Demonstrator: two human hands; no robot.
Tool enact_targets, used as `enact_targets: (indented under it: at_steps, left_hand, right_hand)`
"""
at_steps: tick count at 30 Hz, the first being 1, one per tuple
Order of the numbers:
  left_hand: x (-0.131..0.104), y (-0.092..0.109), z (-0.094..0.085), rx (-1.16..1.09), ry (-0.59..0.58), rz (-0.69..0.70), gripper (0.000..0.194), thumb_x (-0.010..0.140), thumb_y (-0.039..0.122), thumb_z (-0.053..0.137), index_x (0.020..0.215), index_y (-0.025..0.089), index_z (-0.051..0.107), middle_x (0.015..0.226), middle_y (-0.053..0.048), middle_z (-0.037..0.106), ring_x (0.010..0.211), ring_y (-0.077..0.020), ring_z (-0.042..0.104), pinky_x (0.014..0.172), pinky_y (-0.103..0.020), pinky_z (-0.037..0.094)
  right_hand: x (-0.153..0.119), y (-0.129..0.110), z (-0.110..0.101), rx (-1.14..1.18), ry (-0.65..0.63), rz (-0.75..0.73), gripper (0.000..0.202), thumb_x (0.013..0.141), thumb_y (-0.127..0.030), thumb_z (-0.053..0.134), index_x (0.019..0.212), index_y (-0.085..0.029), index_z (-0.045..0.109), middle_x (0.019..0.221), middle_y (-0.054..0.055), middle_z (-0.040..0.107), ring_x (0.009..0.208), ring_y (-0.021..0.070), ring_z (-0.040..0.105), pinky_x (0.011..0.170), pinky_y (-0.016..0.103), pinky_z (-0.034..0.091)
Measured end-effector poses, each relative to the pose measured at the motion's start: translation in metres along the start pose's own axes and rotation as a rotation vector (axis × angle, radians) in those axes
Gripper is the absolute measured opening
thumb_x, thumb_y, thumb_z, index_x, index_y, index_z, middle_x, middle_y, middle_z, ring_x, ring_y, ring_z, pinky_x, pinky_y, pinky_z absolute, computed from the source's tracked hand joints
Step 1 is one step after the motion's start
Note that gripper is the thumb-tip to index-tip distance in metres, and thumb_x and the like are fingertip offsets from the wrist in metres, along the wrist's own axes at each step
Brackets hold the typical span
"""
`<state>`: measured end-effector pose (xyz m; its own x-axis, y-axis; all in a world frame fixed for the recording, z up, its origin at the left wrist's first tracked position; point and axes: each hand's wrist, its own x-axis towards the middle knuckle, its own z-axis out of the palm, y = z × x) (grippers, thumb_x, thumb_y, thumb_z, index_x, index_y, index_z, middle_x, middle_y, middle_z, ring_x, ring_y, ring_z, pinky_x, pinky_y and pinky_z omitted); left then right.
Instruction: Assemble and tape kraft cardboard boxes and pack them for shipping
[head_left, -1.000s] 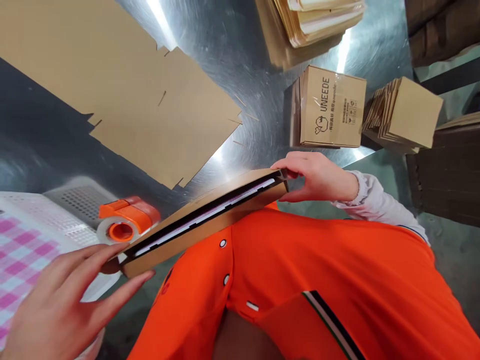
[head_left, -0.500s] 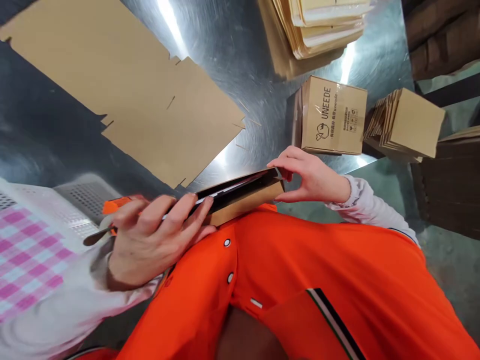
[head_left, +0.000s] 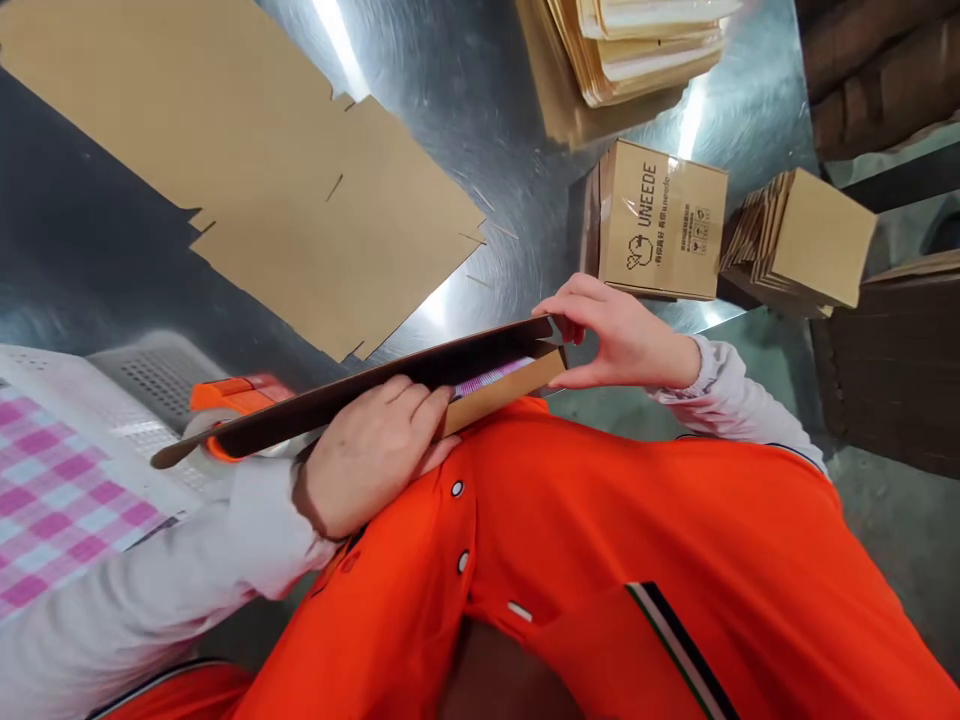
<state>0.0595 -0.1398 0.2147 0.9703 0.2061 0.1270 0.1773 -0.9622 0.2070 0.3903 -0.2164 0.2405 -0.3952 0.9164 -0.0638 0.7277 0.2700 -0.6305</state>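
A shallow brown cardboard box [head_left: 495, 398] rests tilted against my lap at the table edge, its long lid [head_left: 300, 408] raised. Inside, a pink, purple and white striped item [head_left: 495, 376] shows; what it is I cannot make out. My left hand [head_left: 375, 450] has its fingers inside the box and its thumb outside the near wall, closed around that wall. At the other end, my right hand [head_left: 619, 335] pinches the box corner, fingertips at the lid's edge and thumb by the near wall. My left fingertips are partly hidden.
Flat cardboard blanks [head_left: 262, 160] lie on the metal table [head_left: 465, 90]. Rightward are a printed box [head_left: 664, 220], folded cardboard [head_left: 821, 240] and stacked padded envelopes [head_left: 637, 60]. At left sit an orange tape dispenser [head_left: 244, 393], a white basket [head_left: 150, 375] and pink checked cloth [head_left: 60, 480].
My left hand has moved right and down, with its fingers inside the box. The long lid now shows behind it, and striped contents have come into sight. My right hand keeps its grip.
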Motion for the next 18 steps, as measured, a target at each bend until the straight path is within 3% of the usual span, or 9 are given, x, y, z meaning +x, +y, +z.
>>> enact_targets:
  at_steps: [2,4,7,10,14,18]
  left_hand:
    - [0.002,0.001,-0.001,-0.048,-0.022,0.035,0.035,0.109,0.031,0.047,0.096,0.012,0.073,0.087,-0.012,0.069,0.082,-0.026,0.064,0.074,-0.038,0.054]
    - [0.005,0.002,-0.004,-0.018,0.026,0.039,0.03,0.107,0.024,0.05,0.095,0.012,0.075,0.097,-0.015,0.072,0.09,-0.0275,0.066,0.078,-0.04,0.053]
    - [0.008,0.008,-0.009,0.097,0.205,0.08,0.023,0.102,0.012,0.056,0.114,0.014,0.076,0.127,-0.016,0.073,0.113,-0.0274,0.065,0.094,-0.041,0.05]
    - [0.007,0.014,-0.006,0.153,0.32,0.039,0.036,0.1,0.015,0.064,0.134,0.025,0.07,0.145,-0.009,0.068,0.129,-0.026,0.062,0.104,-0.04,0.047]
    - [0.005,0.02,0.009,0.0,0.228,-0.151,0.046,0.104,0.03,0.059,0.151,0.027,0.057,0.148,-0.018,0.063,0.135,-0.0338,0.061,0.099,-0.044,0.053]
    - [0.004,0.022,0.016,-0.032,0.209,-0.167,0.05,0.105,0.024,0.055,0.155,0.026,0.052,0.138,-0.018,0.067,0.116,-0.0296,0.071,0.09,-0.04,0.057]
  right_hand:
    - [-0.002,-0.002,0.0,-0.019,0.003,-0.011,0.064,0.089,-0.061,0.079,0.133,-0.018,0.061,0.109,0.01,0.061,0.08,0.0167,0.057,0.073,0.032,0.054]
    - [-0.005,-0.004,0.001,-0.031,0.015,-0.026,0.061,0.09,-0.058,0.079,0.131,-0.016,0.062,0.108,0.01,0.063,0.08,0.0168,0.058,0.073,0.032,0.055]
    - [-0.01,-0.006,0.004,-0.029,0.03,-0.029,0.057,0.091,-0.057,0.078,0.129,-0.017,0.065,0.106,0.01,0.066,0.083,0.0186,0.062,0.076,0.033,0.055]
    - [-0.015,-0.007,0.008,-0.025,0.06,-0.007,0.056,0.09,-0.059,0.079,0.127,-0.019,0.067,0.106,0.01,0.07,0.09,0.0219,0.066,0.081,0.035,0.057]
    - [-0.02,-0.01,0.008,-0.012,0.071,0.045,0.055,0.087,-0.056,0.082,0.127,-0.02,0.07,0.1,0.009,0.072,0.087,0.0225,0.068,0.079,0.035,0.057]
    - [-0.02,-0.012,0.006,0.017,0.072,0.056,0.054,0.086,-0.056,0.085,0.125,-0.02,0.073,0.097,0.008,0.074,0.084,0.0217,0.068,0.077,0.034,0.057]
